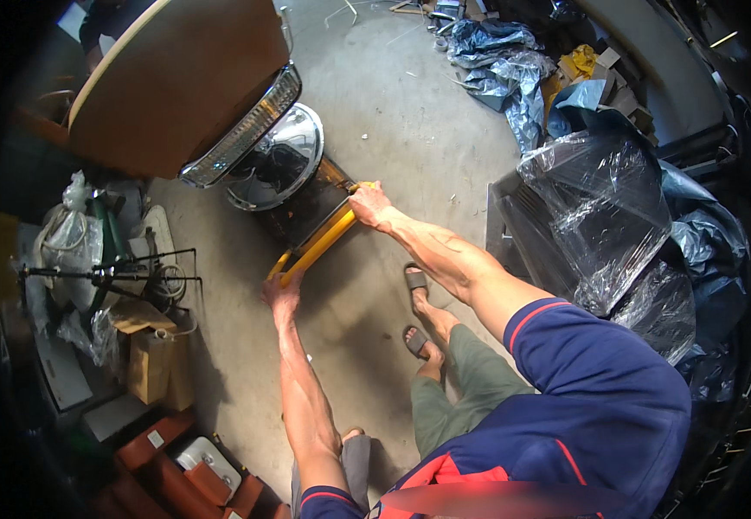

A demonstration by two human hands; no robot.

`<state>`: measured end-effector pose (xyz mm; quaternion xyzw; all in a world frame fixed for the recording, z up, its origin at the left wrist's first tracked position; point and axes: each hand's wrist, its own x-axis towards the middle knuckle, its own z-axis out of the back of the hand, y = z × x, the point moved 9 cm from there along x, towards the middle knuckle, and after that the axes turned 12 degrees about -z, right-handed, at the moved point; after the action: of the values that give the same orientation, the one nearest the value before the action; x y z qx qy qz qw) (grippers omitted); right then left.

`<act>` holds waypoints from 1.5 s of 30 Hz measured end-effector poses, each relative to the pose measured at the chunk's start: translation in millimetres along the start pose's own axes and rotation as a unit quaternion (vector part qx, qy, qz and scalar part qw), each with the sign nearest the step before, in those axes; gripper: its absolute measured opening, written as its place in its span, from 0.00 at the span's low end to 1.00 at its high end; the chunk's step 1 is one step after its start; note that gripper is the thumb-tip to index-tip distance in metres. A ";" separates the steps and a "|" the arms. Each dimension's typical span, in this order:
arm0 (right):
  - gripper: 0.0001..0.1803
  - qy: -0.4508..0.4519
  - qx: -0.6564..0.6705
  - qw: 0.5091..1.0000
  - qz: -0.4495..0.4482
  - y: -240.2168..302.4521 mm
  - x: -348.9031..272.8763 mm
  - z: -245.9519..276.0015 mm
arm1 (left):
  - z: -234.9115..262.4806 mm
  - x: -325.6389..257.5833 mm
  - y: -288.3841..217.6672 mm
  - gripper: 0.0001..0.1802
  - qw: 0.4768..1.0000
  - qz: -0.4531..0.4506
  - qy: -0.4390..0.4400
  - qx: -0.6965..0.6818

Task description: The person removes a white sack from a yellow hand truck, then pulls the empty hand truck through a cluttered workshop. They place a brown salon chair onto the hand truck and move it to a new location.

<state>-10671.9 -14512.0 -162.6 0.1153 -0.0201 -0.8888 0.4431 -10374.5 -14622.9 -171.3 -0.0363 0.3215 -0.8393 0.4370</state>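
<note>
Both my hands are wrapped round the yellow handle (328,240) of a dark flatbed cart (302,212). My left hand (284,294) closes on its near left end, and my right hand (370,206) grips the far right end. On the cart stands a round shiny metal base (311,143) with a reflective top. Above it a large brown rounded panel (176,82) leans over, and a ribbed silvery band (250,130) runs along its lower side. How the panel and base join is hidden.
Right of me lie dark panels in clear plastic wrap (600,216) and crumpled blue sheeting (505,60). At left are a black metal frame (107,272), a cardboard box (150,363) and reddish-brown pieces (168,467). Another person (107,30) is partly visible at the upper left.
</note>
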 end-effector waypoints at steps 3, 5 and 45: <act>0.07 0.013 0.013 1.000 0.005 -12.1 -46.7 -1.2 | -10.2 -44.0 -9.0 0.33 0.999 0.000 -0.010 0.033; 0.08 0.007 0.005 1.000 0.009 -21.1 -80.7 0.2 | -16.4 -76.3 -17.4 0.33 0.997 0.003 -0.026 0.072; 0.09 -0.019 -0.049 0.998 -0.027 -100.6 -859.0 -96.1 | -172.0 -800.2 -41.4 0.29 0.990 -0.134 -0.030 0.024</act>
<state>-10230.4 -13764.0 -109.3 0.0766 0.0184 -0.9023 0.4240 -9970.2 -13912.9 -107.4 -0.0933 0.2801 -0.8963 0.3308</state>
